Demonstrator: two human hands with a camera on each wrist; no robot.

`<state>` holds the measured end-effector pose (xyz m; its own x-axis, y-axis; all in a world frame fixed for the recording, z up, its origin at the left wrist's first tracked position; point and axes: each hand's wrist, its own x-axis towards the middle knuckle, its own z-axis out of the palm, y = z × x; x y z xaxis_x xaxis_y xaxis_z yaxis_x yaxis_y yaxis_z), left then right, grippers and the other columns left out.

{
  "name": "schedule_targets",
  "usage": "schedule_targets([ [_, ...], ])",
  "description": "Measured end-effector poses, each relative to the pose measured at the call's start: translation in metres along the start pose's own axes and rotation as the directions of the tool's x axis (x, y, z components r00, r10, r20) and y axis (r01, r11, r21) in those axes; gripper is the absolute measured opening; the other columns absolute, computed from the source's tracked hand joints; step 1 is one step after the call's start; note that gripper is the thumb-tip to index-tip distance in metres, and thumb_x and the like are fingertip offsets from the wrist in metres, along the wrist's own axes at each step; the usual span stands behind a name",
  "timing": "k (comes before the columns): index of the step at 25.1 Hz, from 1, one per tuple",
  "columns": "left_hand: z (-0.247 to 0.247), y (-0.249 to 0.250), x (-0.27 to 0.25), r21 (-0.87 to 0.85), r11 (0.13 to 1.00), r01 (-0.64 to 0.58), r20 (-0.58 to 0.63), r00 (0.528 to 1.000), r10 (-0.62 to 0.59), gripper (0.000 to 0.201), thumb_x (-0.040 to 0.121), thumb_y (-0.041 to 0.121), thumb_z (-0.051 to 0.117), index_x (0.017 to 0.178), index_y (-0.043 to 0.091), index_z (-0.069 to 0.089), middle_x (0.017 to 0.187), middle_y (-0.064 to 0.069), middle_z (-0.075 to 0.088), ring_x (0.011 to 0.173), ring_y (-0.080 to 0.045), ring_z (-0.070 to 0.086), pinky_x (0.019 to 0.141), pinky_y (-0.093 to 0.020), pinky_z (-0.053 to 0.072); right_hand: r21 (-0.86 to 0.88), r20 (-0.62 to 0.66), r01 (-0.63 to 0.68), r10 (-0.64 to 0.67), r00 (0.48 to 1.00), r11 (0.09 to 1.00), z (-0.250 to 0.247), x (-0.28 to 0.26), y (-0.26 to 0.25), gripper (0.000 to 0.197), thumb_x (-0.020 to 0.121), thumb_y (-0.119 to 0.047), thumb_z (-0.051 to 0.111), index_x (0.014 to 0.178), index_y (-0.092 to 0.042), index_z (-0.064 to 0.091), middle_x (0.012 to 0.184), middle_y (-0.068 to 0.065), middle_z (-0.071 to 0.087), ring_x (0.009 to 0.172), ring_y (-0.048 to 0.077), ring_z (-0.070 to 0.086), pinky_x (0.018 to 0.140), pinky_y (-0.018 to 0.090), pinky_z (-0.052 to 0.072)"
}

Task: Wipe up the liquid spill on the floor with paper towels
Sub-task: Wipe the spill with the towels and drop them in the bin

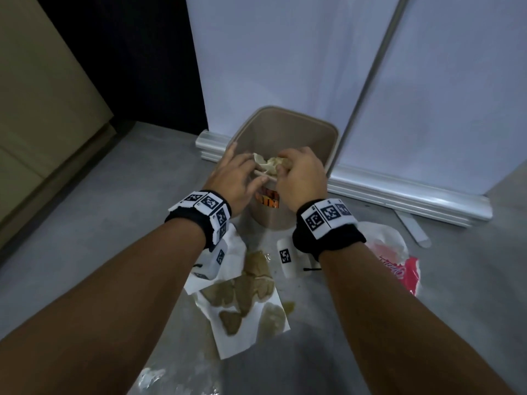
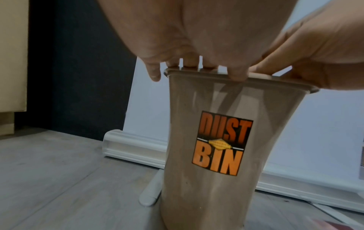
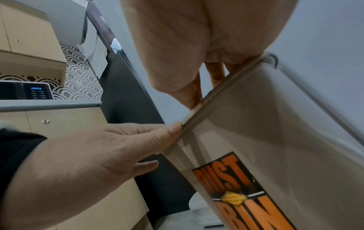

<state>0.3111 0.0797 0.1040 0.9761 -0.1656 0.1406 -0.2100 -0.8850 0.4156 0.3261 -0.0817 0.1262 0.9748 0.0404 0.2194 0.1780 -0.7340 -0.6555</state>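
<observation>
A crumpled, brown-stained paper towel wad point(image 1: 269, 165) hangs over the mouth of a tan dustbin point(image 1: 285, 132) with an orange "DUST BIN" label point(image 2: 220, 144). My right hand point(image 1: 288, 163) grips the wad with curled fingers. My left hand point(image 1: 245, 169) touches the wad's left side with spread, fairly straight fingers, and its thumb point(image 3: 173, 129) rests at the bin rim point(image 3: 216, 99). On the grey floor in front of the bin lie flat paper towels point(image 1: 242, 306) soaked with brownish liquid, with a small puddle point(image 1: 288, 307) beside them.
A pink and white plastic towel pack point(image 1: 399, 260) lies on the floor at right. Behind the bin stands a white panel on an aluminium base rail point(image 1: 399, 192). A beige cabinet point(image 1: 42, 109) lines the left; a microwave point(image 3: 25, 91) sits on its counter.
</observation>
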Motion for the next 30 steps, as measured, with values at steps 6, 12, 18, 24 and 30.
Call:
schedule_targets([
  [6, 0.001, 0.001, 0.000, -0.025, 0.999, 0.025, 0.008, 1.000, -0.024, 0.041, 0.100, 0.039, 0.052, 0.127, 0.011, 0.061, 0.150, -0.008, 0.045, 0.153, -0.029, 0.003, 0.123, -0.044, 0.011, 0.002, -0.002, 0.015, -0.015, 1.000, 1.000, -0.001, -0.002, -0.003, 0.022, 0.089, -0.021, 0.057, 0.108, -0.020, 0.069, 0.110, 0.006, 0.062, 0.103, 0.026, 0.058, 0.084, 0.038, 0.051],
  [12, 0.010, -0.004, -0.041, -0.153, 0.978, 0.144, -0.166, 0.972, -0.169, 0.077, 0.097, 0.039, 0.055, 0.158, 0.021, 0.012, 0.167, -0.004, -0.006, 0.152, -0.026, -0.014, 0.123, -0.050, 0.004, 0.179, -0.375, 0.401, -0.314, 0.872, 0.898, 0.005, -0.066, -0.008, 0.010, 0.089, -0.014, 0.060, 0.091, -0.007, 0.067, 0.091, 0.008, 0.062, 0.086, 0.024, 0.056, 0.077, 0.033, 0.045],
  [18, 0.082, -0.082, -0.198, -0.116, 0.688, 0.716, 0.086, 0.697, -0.711, 0.096, 0.086, 0.041, 0.072, 0.157, 0.013, 0.013, 0.167, -0.011, 0.000, 0.153, -0.029, 0.000, 0.121, -0.054, 0.016, 0.035, 0.408, 0.183, -0.181, 0.895, 0.983, 0.100, -0.156, 0.015, 0.034, 0.088, -0.036, 0.060, 0.118, -0.021, 0.056, 0.115, 0.004, 0.055, 0.106, 0.027, 0.051, 0.090, 0.042, 0.045],
  [24, 0.123, -0.127, -0.292, 0.196, 0.545, 0.815, 0.377, 0.450, -0.810, 0.148, 0.057, 0.086, 0.067, 0.154, 0.021, -0.024, 0.159, -0.008, -0.034, 0.148, -0.035, -0.025, 0.119, -0.061, 0.001, -0.282, 0.693, 0.210, 0.047, 0.720, 0.936, 0.193, -0.156, 0.027, 0.071, 0.089, -0.045, 0.056, 0.148, -0.018, 0.025, 0.158, 0.019, 0.009, 0.144, 0.042, 0.009, 0.116, 0.049, 0.020],
  [30, 0.124, -0.124, -0.292, 0.172, 0.546, 0.820, 0.419, 0.441, -0.794, 0.145, 0.060, 0.085, 0.065, 0.150, 0.022, -0.031, 0.153, -0.007, -0.044, 0.141, -0.036, -0.038, 0.116, -0.061, -0.013, -0.417, 0.712, 0.352, 0.060, 0.700, 0.838, 0.253, -0.147, 0.025, 0.075, 0.091, -0.060, 0.040, 0.153, -0.033, 0.007, 0.158, 0.019, -0.022, 0.143, 0.047, -0.018, 0.117, 0.056, -0.003],
])
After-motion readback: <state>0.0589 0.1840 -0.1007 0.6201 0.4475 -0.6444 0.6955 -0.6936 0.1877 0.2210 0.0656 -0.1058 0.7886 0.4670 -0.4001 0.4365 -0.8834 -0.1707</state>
